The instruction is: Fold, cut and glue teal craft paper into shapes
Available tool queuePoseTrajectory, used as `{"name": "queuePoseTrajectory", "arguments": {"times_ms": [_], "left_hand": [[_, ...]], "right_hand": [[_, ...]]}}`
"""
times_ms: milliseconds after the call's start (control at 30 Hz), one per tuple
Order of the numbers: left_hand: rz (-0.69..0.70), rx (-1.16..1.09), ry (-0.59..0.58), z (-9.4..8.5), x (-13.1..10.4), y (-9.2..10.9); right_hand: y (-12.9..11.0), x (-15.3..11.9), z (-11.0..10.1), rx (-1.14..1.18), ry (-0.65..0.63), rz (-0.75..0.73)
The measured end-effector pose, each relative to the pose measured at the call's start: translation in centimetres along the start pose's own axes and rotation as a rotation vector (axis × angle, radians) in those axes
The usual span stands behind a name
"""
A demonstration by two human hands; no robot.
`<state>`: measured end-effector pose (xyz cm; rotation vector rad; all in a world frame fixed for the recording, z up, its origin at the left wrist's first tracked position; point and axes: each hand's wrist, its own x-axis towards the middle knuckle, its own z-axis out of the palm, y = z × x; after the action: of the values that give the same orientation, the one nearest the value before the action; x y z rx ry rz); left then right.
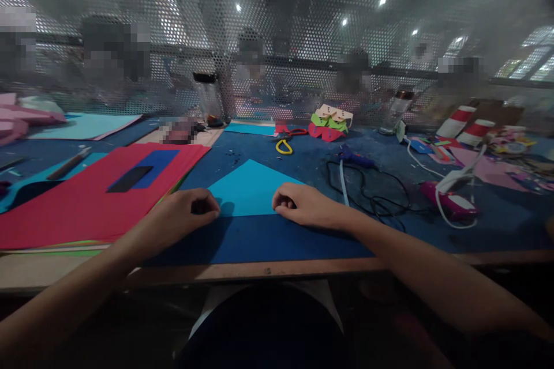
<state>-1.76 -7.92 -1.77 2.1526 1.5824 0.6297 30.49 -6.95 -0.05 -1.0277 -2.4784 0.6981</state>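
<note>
A bright blue sheet of paper (pixel 251 184), shaped like a triangle with its point away from me, lies flat on the dark blue table top (pixel 259 242). My left hand (pixel 190 207) is closed at the paper's left corner, thumb and curled fingers together. On the right part of the paper, by its near edge, my right hand (pixel 303 204) is closed too, its fingers curled under. The right corner is partly hidden behind that hand.
Left lies a stack of red paper (pixel 99 196) with blue and black pieces on it. Beyond my paper are a yellow-and-red-handled tool (pixel 284 146) and a folded paper model (pixel 331 122). A blue glue gun (pixel 357 157) and cables lie right. A perforated metal screen (pixel 277 29) stands behind.
</note>
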Motion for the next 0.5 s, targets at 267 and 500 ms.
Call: {"name": "queuePoseTrajectory", "arguments": {"times_ms": [267,500], "left_hand": [[-0.003,0.046,-0.072,-0.8,0.0,-1.5],[-0.036,0.041,-0.075,-1.4,-0.5,-1.4]], "right_hand": [[0.3,0.0,0.1,-0.002,0.002,-0.005],[-0.1,0.0,0.0,0.006,-0.001,0.009]]}}
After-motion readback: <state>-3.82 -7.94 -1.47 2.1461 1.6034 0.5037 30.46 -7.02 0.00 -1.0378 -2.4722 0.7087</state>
